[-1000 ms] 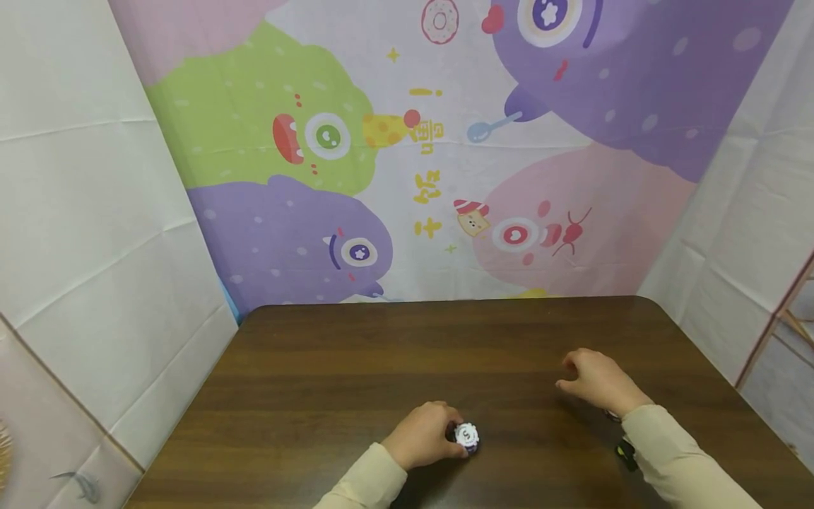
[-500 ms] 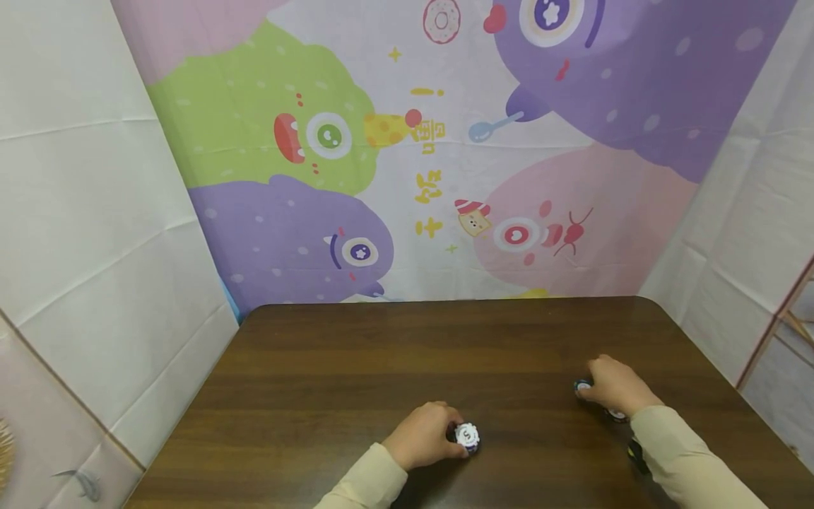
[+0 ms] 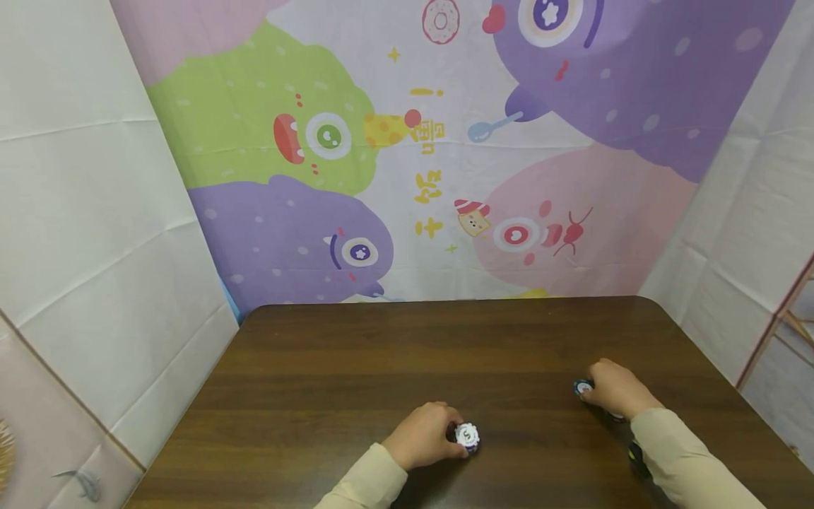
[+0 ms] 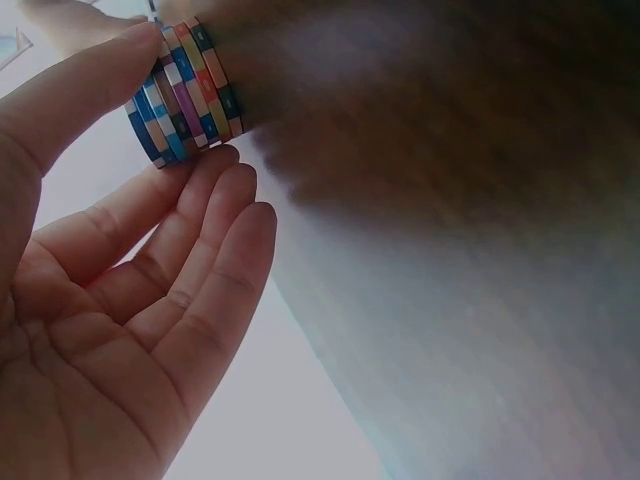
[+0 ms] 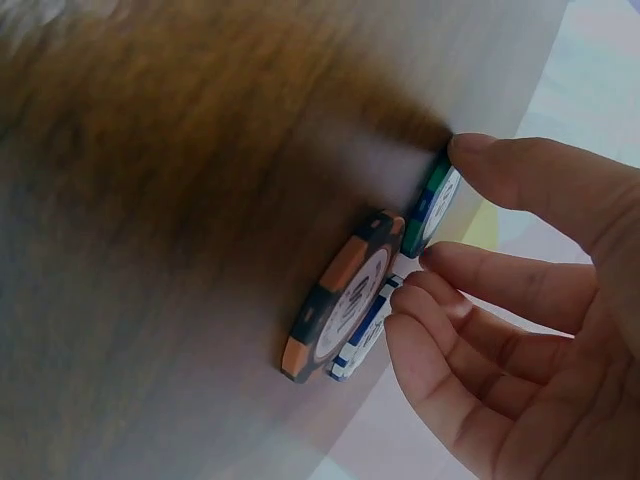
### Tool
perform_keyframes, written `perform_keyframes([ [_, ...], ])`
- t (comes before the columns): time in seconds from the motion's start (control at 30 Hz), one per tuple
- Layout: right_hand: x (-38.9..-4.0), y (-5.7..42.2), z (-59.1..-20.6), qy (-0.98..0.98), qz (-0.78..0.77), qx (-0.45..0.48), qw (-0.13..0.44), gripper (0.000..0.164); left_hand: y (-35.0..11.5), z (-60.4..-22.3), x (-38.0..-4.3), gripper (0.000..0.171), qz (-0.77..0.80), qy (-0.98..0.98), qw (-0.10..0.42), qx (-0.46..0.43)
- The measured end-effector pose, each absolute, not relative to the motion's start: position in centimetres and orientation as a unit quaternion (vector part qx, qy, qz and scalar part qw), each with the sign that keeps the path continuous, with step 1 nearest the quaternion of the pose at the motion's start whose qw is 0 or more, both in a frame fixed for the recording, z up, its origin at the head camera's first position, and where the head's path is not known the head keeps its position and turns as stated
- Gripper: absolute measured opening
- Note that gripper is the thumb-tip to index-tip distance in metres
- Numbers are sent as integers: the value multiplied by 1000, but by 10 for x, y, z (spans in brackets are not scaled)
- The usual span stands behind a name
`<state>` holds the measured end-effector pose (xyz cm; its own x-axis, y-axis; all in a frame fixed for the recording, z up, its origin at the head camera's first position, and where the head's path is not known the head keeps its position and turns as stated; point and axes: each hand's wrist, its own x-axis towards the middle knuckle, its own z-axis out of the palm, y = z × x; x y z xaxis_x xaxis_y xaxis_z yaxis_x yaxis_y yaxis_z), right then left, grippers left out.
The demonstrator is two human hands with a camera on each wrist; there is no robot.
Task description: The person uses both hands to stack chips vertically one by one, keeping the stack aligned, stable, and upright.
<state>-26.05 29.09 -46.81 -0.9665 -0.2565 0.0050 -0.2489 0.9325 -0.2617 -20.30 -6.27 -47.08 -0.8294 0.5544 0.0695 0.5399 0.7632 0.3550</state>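
Note:
Near the middle of the table's front part, my left hand [image 3: 421, 436] grips a short stack of poker chips [image 3: 467, 437], its top chip white. From the side, the stack [image 4: 185, 95] shows several colours, with the thumb at one edge and fingertips at the opposite edge. Over to the right, my right hand [image 3: 620, 389] pinches a green and blue poker chip [image 5: 435, 200] by its edge between thumb and index finger, low at the tabletop. An orange and black chip [image 5: 350, 300] and a blue and white chip [image 5: 367, 330] lie beside those fingers.
A dark chip with yellow marks [image 3: 638, 458] lies partly hidden beside the right sleeve. The brown wooden table [image 3: 356, 353] ends at a back edge against a printed cartoon cloth [image 3: 432, 268]. White cloth [image 3: 114, 212] hangs at the sides.
My right hand has shifted right and slightly nearer, and the green chip now shows at its fingertips. The left hand and its stack have stayed in place.

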Motion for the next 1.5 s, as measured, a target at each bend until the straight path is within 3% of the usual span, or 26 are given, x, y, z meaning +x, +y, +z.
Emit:
perform_keyframes([
  [0.7, -263, 290, -471, 977, -168, -126, 24, 37, -63, -472, -203, 31, 187, 938, 22, 292],
  [1.1, -262, 280, -465, 976, -166, -138, 11, 20, -63, -471, -203, 30, 191, 938, 24, 290],
  [1.33, -262, 262, -456, 972, -184, -145, 11, 35, -62, -469, -203, 30, 189, 938, 24, 290],
  [1.5, -259, 245, -450, 968, -191, -164, -6, 34, -62, -469, -202, 30, 188, 938, 24, 290],
])
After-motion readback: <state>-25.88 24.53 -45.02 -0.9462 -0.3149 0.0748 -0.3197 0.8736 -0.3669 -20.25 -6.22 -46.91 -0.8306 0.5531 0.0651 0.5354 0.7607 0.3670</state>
